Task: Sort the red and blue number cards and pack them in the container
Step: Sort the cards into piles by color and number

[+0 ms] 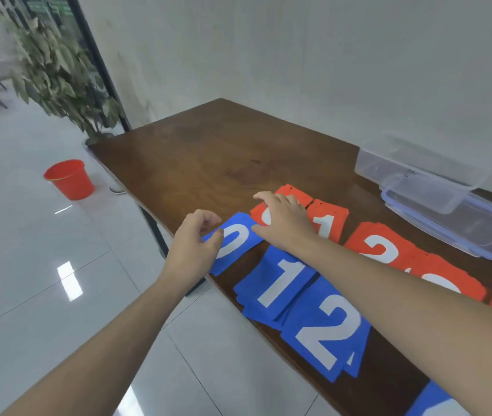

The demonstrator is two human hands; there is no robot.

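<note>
Nearest me, at the bottom edge of the view, I see a corner of another blue card (436, 400) cut off by the frame. Beyond it lies the blue 2 card (325, 328), flat on the tabletop (208, 151) near its front edge, and just past that the blue 1 card (277, 283), its edge overlapped by the 2.

Farther along the same row is the blue 0 card (234, 240), which I take as my landmark. My left hand (193, 247) is at its left end, thumb and curled fingers (213, 234) pinching the card's edge where it hangs past the tabletop edge. My right hand (283, 220) sits just right of the blue 0 card, fingers spread and bent, the tips down on the red card (261, 210) directly behind it; I think that one is a red 0, but the hand covers most of the digit.

Right of the landmark, the red row runs on: the red 1 card (327, 220), then the red 2 card (379, 247), then more red cards partly behind my forearm.

Well beyond and to the right of the blue 0 card, the clear container (418, 163) stands by the wall, its blue-rimmed lid (460, 223) lying beside it.

On the floor left of the landmark is a red bucket (69, 178), with a potted plant (58, 70) behind it.
</note>
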